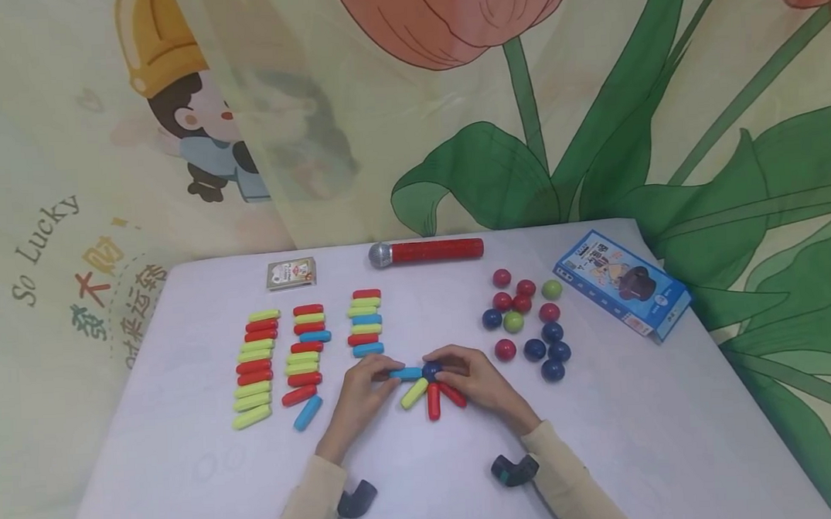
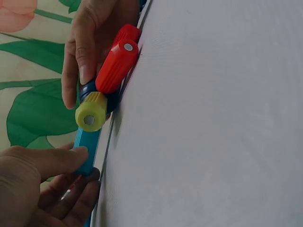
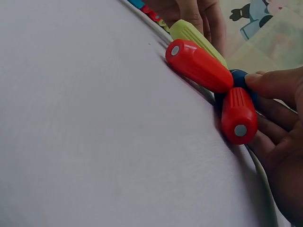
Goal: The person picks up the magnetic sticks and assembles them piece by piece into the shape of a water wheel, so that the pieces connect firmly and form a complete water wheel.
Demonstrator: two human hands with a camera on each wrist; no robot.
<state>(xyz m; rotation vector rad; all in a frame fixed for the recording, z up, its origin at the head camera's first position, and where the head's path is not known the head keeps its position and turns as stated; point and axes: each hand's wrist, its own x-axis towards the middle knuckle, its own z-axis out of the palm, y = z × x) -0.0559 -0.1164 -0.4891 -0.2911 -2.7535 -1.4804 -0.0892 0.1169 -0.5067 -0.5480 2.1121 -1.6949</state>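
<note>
In the head view, a dark blue ball (image 1: 431, 369) sits low in the middle of the table with magnetic rods fanned out from it. My right hand (image 1: 478, 377) holds the ball between thumb and fingers. A light blue magnetic rod (image 1: 406, 374) lies at the ball's left side, its outer end pinched by my left hand (image 1: 367, 387). From the near side of the ball stick out a yellow-green rod (image 1: 414, 393), a red rod (image 1: 433, 403) and another red rod (image 1: 453, 395). Silver discs show on the rod ends in both wrist views.
Left of the hands, red, yellow-green and blue rods (image 1: 255, 367) lie in columns. Red, green and dark blue balls (image 1: 535, 350) cluster at right beside a blue box (image 1: 622, 283). Farther back are a red microphone (image 1: 429, 251) and a small card box (image 1: 291, 273).
</note>
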